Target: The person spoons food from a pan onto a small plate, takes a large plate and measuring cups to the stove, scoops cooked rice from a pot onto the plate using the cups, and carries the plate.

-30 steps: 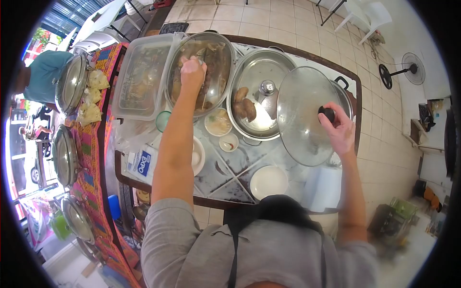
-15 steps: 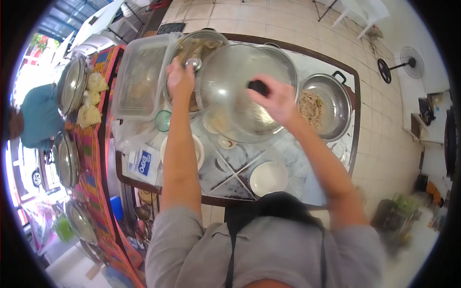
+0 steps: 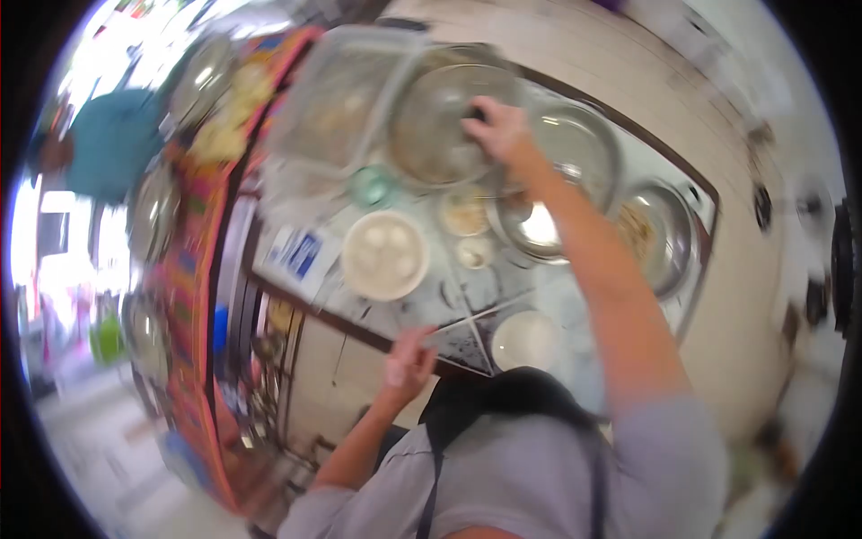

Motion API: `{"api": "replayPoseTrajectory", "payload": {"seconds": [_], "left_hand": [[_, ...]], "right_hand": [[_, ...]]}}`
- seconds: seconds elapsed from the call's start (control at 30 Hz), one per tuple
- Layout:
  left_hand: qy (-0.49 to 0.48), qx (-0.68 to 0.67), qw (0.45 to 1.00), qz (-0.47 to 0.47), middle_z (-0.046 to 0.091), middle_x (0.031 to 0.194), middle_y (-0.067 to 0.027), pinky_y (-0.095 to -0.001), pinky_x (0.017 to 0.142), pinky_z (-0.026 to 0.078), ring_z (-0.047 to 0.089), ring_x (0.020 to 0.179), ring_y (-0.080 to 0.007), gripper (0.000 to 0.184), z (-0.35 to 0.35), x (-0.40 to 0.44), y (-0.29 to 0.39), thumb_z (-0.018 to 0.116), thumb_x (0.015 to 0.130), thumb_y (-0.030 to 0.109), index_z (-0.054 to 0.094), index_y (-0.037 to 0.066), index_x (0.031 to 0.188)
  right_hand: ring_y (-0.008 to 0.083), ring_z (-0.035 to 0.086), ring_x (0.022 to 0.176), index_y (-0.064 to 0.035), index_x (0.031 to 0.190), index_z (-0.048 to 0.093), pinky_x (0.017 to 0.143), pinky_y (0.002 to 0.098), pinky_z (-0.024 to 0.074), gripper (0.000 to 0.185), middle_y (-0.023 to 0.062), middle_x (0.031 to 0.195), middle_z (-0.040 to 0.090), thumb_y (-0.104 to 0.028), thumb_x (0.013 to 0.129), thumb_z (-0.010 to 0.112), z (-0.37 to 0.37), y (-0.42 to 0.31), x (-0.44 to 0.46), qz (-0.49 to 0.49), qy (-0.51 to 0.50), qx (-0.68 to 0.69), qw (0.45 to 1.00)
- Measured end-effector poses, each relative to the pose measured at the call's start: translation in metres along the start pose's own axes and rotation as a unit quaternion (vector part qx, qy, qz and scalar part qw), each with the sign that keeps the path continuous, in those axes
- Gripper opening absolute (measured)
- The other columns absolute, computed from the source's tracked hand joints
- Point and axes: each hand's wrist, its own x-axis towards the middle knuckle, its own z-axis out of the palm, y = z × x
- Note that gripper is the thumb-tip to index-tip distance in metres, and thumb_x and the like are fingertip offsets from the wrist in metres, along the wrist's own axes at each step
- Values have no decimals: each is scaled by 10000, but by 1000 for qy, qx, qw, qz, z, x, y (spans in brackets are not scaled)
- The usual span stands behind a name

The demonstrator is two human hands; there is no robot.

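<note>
My right hand [image 3: 503,135] is closed on the black knob [image 3: 479,114] of a round glass lid [image 3: 431,135]. The lid lies over a pan at the back of the table; I cannot tell whether it sits fully on the rim. My left hand [image 3: 410,361] is low by the table's front edge, fingers loosely bent, with nothing visible in it. To the right of the lid stands a wide metal pan [image 3: 597,148], partly behind my right forearm. A shiny round metal piece [image 3: 534,226] overlaps its near side. The view is blurred.
A white bowl with pale round pieces [image 3: 384,256], a green glass bowl [image 3: 373,189] and a clear plastic box [image 3: 337,99] stand on the left. A white bowl [image 3: 525,341] is near the front; a metal bowl of food [image 3: 664,242] stands right. A person in teal [image 3: 112,148] is beyond.
My right hand has moved the glass lid left, from the middle pan to the back left one. My left hand has left that pan and come down to the table's front edge. The view has turned.
</note>
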Motion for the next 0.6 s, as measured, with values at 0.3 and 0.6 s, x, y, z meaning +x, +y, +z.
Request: {"api": "replayPoseTrajectory", "payload": {"seconds": [0.3, 0.6], "left_hand": [[-138, -68, 988, -28, 598, 985, -104, -356, 740, 513, 622, 862, -277, 230, 53, -99, -23, 567, 903, 130, 590, 77, 1127], [-169, -60, 978, -102, 600, 1091, -183, -433, 918, 446, 577, 1043, -344, 397, 117, -216, -69, 547, 917, 334, 561, 77, 1219]], "right_hand": [[416, 633, 876, -137, 1165, 564, 773, 457, 501, 488, 220, 937, 664, -472, 822, 650, -11, -1, 13, -66, -76, -217, 971], [400, 647, 840, -174, 1340, 443, 788, 462, 479, 605, 201, 841, 679, -478, 844, 612, -37, -82, -62, -56, -115, -264, 956]]}}
